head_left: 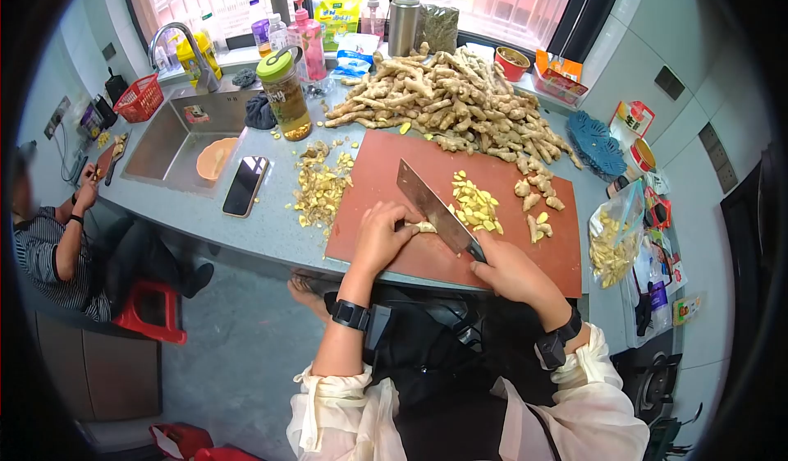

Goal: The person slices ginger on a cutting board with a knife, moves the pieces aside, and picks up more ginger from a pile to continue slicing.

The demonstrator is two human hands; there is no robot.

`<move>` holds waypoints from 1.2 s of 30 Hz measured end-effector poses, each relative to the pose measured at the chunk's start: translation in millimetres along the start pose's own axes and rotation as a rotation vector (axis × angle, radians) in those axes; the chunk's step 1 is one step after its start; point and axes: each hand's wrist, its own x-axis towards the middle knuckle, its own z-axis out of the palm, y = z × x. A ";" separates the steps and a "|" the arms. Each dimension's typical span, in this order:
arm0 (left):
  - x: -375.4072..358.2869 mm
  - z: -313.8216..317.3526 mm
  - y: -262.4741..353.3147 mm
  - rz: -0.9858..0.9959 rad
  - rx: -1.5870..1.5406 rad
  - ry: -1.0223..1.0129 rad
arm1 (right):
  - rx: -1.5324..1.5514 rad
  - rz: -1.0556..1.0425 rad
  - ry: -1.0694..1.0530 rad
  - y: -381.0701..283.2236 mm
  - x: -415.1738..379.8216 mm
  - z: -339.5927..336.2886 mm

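Observation:
My right hand (510,270) is wrapped round the dark handle of a cleaver (428,205), whose wide blade stands over the reddish-brown cutting board (379,169). Just left of the blade, my left hand (380,235) presses a small piece of ginger (425,227) to the board with bent fingers. Beyond the blade lies a heap of yellow ginger slices (476,205). Several short ginger knobs (538,183) rest at the board's right side. Behind the board rises a big pile of whole ginger roots (460,100).
Ginger scraps (320,188) lie left of the board, near a phone (246,186) and a green-lidded jar (285,100). Farther left is a sink (160,153) with an orange bowl (215,159). A bag of slices (611,243) stands right. Another person (61,247) sits at the far left.

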 end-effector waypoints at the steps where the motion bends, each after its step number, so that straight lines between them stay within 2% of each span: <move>1: 0.9 0.1 -1.1 -0.002 0.000 -0.002 | -0.008 0.015 0.016 -4.8 7.8 1.4; 6: 1.0 0.4 -3.6 0.015 -0.028 -0.001 | 0.040 -0.031 0.102 -14.5 36.2 13.3; 12: 0.2 1.7 -3.8 0.017 -0.049 0.062 | 0.111 0.015 0.014 -3.5 5.7 -3.0; 14: 0.6 2.3 -5.6 0.016 -0.045 0.057 | 0.437 0.170 -0.086 5.6 -6.1 -11.2; 18: 0.4 1.8 -2.9 -0.001 -0.052 0.058 | 0.443 0.158 0.070 13.5 -10.7 -13.2; 22: -0.1 0.4 -2.7 -0.010 -0.085 0.073 | 0.472 0.136 0.023 5.6 -10.1 -16.6; 25: -0.4 2.5 -5.4 -0.027 -0.101 0.064 | 0.383 0.075 -0.007 0.9 -9.2 -14.9; 27: -0.4 3.2 -7.9 -0.021 -0.075 0.059 | 0.266 -0.044 0.048 4.4 -7.5 -10.7; 28: -0.2 2.7 -7.5 -0.022 -0.075 0.060 | 0.265 -0.045 0.046 0.4 -7.6 -12.9; 30: -0.3 2.3 -5.8 -0.012 -0.080 0.065 | 0.328 0.118 -0.064 -10.6 -9.6 -18.8; 33: 0.2 1.6 -5.1 -0.004 -0.068 0.067 | 0.221 0.007 -0.005 2.8 -6.0 -9.0; 36: 0.0 1.2 -4.6 -0.008 -0.077 0.064 | 0.194 0.041 -0.020 -1.0 -5.1 -10.1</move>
